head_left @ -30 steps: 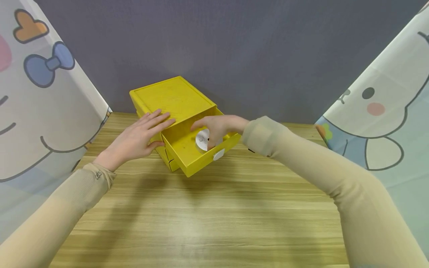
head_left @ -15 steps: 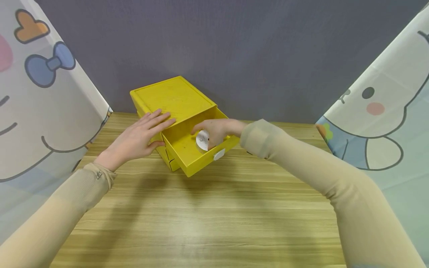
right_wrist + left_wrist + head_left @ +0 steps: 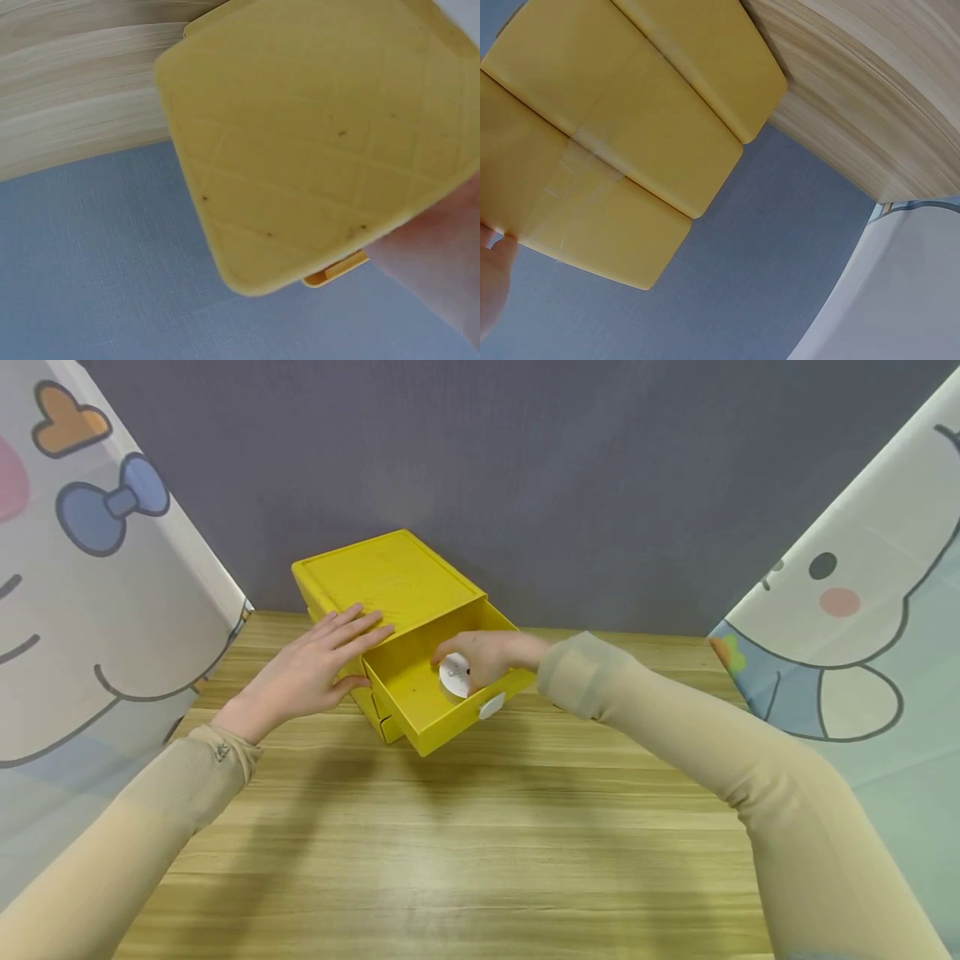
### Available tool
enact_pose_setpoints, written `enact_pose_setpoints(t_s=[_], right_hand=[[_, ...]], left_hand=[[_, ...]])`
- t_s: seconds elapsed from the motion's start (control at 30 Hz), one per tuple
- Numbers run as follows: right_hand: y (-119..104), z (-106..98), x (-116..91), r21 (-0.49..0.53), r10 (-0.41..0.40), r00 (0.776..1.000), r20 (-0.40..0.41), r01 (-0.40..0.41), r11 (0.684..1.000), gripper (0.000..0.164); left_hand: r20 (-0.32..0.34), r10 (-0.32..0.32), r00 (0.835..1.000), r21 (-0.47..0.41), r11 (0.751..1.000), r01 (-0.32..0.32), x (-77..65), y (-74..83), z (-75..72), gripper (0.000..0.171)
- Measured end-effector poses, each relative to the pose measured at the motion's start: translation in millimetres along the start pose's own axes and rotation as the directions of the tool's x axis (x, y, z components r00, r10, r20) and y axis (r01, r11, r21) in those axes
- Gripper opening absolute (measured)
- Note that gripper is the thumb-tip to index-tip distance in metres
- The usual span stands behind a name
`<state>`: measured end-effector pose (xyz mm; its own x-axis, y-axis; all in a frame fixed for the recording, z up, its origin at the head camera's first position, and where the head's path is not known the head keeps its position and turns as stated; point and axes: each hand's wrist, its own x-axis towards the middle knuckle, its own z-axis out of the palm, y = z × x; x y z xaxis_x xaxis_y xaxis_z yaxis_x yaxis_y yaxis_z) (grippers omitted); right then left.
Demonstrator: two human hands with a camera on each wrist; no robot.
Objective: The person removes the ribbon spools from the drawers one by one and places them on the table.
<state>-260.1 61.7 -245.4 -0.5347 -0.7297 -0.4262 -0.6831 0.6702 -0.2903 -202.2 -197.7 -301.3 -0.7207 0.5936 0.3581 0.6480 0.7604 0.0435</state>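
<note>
A yellow drawer cabinet [image 3: 386, 578] stands on the table, its top drawer [image 3: 408, 689] pulled out. My left hand [image 3: 307, 668] lies on the cabinet's near left top edge with fingers extended and the thumb lower, by the front. In the left wrist view, fingertips [image 3: 496, 251] touch the edge of the tiered yellow side [image 3: 622, 112]. Inside the drawer, my right hand [image 3: 487, 656] grips a white round disc-like object [image 3: 453, 675] with faint marks on its top. The right wrist view shows the drawer's outer wall [image 3: 322, 135], which hides my fingers and the white object.
A white handle [image 3: 491, 705] sits on the drawer front. The wood-grain table [image 3: 450, 843] reaches forward to a grey back wall [image 3: 525, 485]. Cartoon-printed white sheets hang at the left [image 3: 180, 610] and right [image 3: 862, 635].
My right hand has moved slightly lower into the drawer, and its fingers have come in closer around the white round object. The left hand and the drawer have stayed in place.
</note>
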Motion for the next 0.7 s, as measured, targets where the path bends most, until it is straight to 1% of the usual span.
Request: enact_pose_setpoints(t_s=[0.2, 0.37, 0.7], right_hand=[[-3, 1, -1, -0.019, 0.01, 1.0, -0.002, -0.01, 1.0, 0.058], [-4, -2, -3, -0.032, 0.02, 1.0, -0.007, -0.02, 0.999, 0.062], [-9, -12, -7, -0.022, 0.038, 0.999, -0.005, -0.038, 0.999, 0.067]], left_hand=[[-0.007, 0.005, 1.0, -0.001, 1.0, -0.005, -1.5, 0.9, -1.0, 0.078], [-0.002, 0.005, 1.0, 0.002, 1.0, -0.005, -1.5, 1.9, -1.5, 0.078], [-0.005, 0.005, 1.0, -0.004, 1.0, -0.005, -1.5, 2.3, -2.2, 0.078]])
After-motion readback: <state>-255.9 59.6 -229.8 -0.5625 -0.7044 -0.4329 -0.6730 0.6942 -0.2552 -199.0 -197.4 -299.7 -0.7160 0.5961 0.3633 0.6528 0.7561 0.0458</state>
